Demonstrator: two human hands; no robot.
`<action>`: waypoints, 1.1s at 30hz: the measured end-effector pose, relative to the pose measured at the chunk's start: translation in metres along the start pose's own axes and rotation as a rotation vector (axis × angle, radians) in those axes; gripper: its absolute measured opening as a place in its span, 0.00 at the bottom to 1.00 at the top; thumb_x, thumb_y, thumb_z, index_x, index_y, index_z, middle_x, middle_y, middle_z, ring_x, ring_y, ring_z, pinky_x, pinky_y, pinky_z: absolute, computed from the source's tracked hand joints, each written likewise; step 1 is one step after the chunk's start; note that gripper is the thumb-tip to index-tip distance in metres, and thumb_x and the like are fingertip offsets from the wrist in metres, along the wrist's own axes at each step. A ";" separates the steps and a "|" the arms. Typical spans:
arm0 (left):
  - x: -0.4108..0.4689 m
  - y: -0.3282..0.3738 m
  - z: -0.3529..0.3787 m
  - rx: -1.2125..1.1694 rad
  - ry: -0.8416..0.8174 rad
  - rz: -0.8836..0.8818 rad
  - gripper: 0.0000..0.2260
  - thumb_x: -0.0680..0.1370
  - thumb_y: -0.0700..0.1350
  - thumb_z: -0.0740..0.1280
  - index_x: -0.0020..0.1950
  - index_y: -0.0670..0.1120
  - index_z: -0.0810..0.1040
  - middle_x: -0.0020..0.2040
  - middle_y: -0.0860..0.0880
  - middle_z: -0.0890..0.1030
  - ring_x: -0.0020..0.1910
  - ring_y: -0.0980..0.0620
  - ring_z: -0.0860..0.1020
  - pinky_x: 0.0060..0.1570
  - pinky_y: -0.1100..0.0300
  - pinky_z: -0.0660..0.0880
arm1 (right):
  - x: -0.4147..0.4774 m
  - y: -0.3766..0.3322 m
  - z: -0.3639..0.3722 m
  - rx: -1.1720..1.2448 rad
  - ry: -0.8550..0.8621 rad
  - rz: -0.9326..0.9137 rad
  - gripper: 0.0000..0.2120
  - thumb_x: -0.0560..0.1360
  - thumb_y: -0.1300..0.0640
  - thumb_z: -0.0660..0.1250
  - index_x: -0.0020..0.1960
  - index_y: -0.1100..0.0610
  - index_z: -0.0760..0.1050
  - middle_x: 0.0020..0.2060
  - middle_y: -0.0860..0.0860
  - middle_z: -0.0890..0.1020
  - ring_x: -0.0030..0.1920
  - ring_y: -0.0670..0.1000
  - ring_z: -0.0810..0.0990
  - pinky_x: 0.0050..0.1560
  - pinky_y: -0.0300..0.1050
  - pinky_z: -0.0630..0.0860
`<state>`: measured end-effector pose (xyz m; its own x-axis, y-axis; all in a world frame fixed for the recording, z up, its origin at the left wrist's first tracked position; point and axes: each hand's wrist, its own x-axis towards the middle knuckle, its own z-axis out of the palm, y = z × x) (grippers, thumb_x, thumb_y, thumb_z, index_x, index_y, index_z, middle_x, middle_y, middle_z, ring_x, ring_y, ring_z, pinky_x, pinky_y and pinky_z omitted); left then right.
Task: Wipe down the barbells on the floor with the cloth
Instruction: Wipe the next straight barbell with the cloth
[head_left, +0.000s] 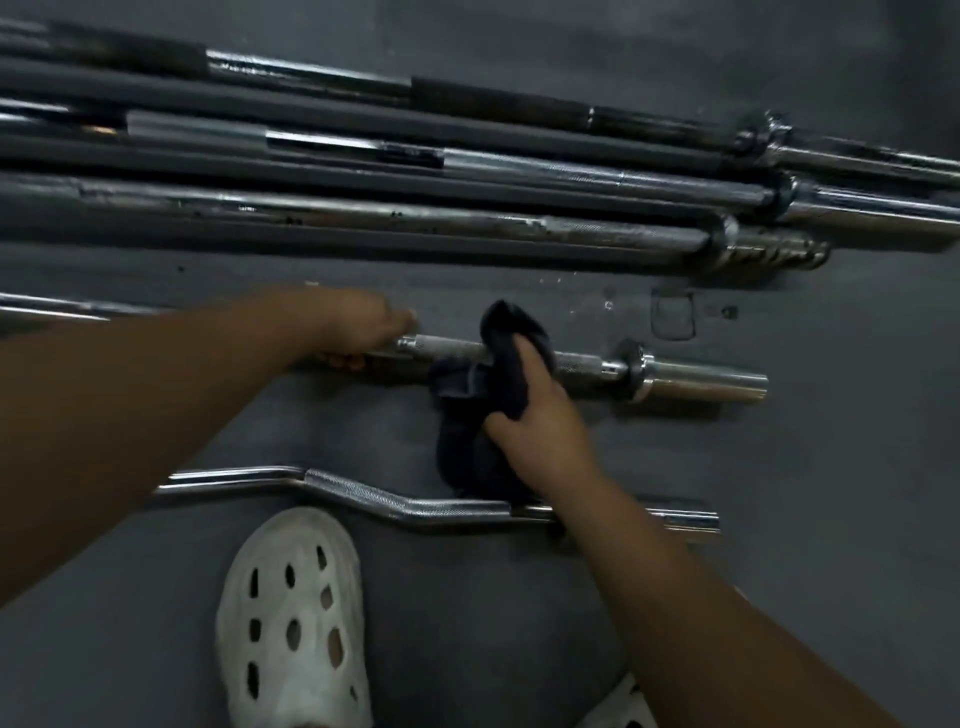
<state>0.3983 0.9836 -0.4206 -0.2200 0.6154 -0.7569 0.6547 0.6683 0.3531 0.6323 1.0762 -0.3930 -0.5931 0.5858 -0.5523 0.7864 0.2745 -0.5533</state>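
Three long barbells lie side by side on the floor, well beyond both hands' fingertips, untouched. The short bar is the one being worked. The left hand grips it with fingers curled round the shaft. The right hand is further along toward the sleeve, fingers clamped on the cloth, which is bunched over the knurling. A loose tail of cloth hangs on the wrist side of the right fingers. The curl bar lies behind the right wrist, near the white shoe.

Risks, as I judge them:
- The round bar can roll under the wipe if the left grip slackens.
- The loose cloth tail may drag on the floor and pick up grit, or snag on the curl bar.
- Knurling can catch the fabric and pull it from the fingers.
- The collar just past the right fingertips could pinch them on a long stroke.
- The underside of the shaft is easily missed.
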 end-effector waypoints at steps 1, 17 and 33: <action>-0.004 -0.001 0.006 0.085 0.160 -0.011 0.24 0.85 0.57 0.48 0.51 0.43 0.78 0.37 0.43 0.80 0.39 0.42 0.79 0.43 0.55 0.72 | 0.003 0.003 -0.008 -0.056 -0.062 -0.031 0.44 0.70 0.57 0.69 0.78 0.34 0.53 0.66 0.56 0.75 0.61 0.59 0.78 0.60 0.50 0.77; -0.159 -0.007 0.029 0.270 0.765 0.208 0.27 0.77 0.57 0.65 0.72 0.43 0.70 0.69 0.43 0.75 0.65 0.42 0.74 0.64 0.49 0.70 | -0.086 -0.056 0.003 0.073 0.193 -0.136 0.44 0.74 0.55 0.69 0.79 0.35 0.46 0.74 0.54 0.64 0.66 0.59 0.74 0.63 0.55 0.74; -0.387 -0.029 0.036 0.270 0.950 0.243 0.31 0.77 0.61 0.60 0.77 0.48 0.63 0.74 0.47 0.69 0.71 0.45 0.69 0.69 0.52 0.66 | -0.255 -0.139 0.023 0.095 0.438 -0.267 0.43 0.75 0.52 0.67 0.78 0.34 0.43 0.73 0.56 0.65 0.65 0.61 0.74 0.62 0.59 0.75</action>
<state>0.4906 0.7114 -0.1575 -0.4656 0.8781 0.1104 0.8739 0.4365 0.2141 0.6704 0.8707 -0.1896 -0.6271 0.7746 -0.0827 0.5864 0.3995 -0.7047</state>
